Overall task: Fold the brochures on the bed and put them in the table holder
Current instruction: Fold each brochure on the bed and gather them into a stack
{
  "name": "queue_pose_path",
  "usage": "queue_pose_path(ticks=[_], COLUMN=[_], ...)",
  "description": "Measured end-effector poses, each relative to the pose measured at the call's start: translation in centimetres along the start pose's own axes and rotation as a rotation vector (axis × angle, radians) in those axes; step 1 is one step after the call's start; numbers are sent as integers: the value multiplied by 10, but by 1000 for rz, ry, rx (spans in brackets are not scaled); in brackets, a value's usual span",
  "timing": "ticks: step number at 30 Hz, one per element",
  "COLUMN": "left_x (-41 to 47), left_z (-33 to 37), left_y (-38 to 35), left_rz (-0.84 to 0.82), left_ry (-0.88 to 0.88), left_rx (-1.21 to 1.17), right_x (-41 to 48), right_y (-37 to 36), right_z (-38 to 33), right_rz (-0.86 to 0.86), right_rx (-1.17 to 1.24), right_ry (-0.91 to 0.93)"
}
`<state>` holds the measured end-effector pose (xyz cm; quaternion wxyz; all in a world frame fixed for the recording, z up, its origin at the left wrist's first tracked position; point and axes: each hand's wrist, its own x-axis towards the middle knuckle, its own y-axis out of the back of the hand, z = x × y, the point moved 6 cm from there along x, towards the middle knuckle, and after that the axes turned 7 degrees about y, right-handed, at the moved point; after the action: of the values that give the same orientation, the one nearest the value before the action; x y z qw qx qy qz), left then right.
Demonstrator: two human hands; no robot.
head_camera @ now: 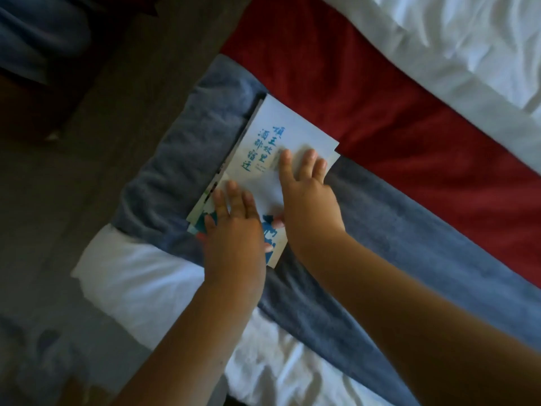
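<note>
Nearest, a white sheet (pixel 131 276) covered the bed's near corner, and two bare forearms reached out over it from the bottom edge of the view. Beyond the sheet a blue-grey blanket (pixel 395 244) lay as a broad band across the bed, draping over the bed's left edge. On that band, close to the left edge, lay the brochure (pixel 278 127), with its long side running along the bed's edge. It was white, with blue characters down its face and a blue picture at its near end, and further paper edges showed along its left side (whether these were folded panels or separate sheets, I could not tell). The left hand (pixel 234 232) rested flat on the brochure's near end, fingers straight and slightly spread, gripping nothing, only pressing down. The right hand (pixel 307 200) lay just beside it and a little farther on, also flat and palm down, its straight fingers pressing the brochure's right side near the far right corner. That corner reached the border where the blanket met a red band (pixel 380 98), which ran beside the blanket across the bed. Beyond the red band more rumpled white bedding (pixel 439 39) filled the far right. To the left of the bed was dark floor (pixel 117 98).
</note>
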<state>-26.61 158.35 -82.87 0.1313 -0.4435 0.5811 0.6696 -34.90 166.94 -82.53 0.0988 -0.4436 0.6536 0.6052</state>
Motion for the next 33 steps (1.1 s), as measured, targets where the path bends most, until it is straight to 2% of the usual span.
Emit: queue_pose_path(ticks=[7, 14, 17, 19, 20, 22, 23, 26, 28, 33], left_x=[8, -5, -17, -30, -36, -43, -40, -22, -18, -32], left_z=[0, 2, -6, -24, -37, -58, -64, -65, -57, -34], left_y=[-4, 9, 19, 31, 39, 50, 51, 41, 35, 24], left_rz=[-37, 101, 163, 280, 392, 601, 631, 515, 507, 563], left_ry=[0, 1, -76, -116, -120, -102, -96, -102, -92, -55], left_rx=[18, -17, -111, -298, -352, -260, -225, -271, -243, -179], right_x=[4, 0, -17, -34, -43, -58, -64, -76, -80, -81], right_y=[0, 6, 12, 11, 8, -3, -8, -21, -28, -37], right_z=[3, -3, -3, 1, 2, 1, -1, -7, -9, -16], right_rz=[-15, 30, 75, 124, 143, 180, 212, 411, 500, 513], right_rx=[-5, 92, 202, 241, 253, 351, 436, 776, 917, 861], right_ry=[-8, -46, -32, -47, -66, -114, -136, -209, -286, -320])
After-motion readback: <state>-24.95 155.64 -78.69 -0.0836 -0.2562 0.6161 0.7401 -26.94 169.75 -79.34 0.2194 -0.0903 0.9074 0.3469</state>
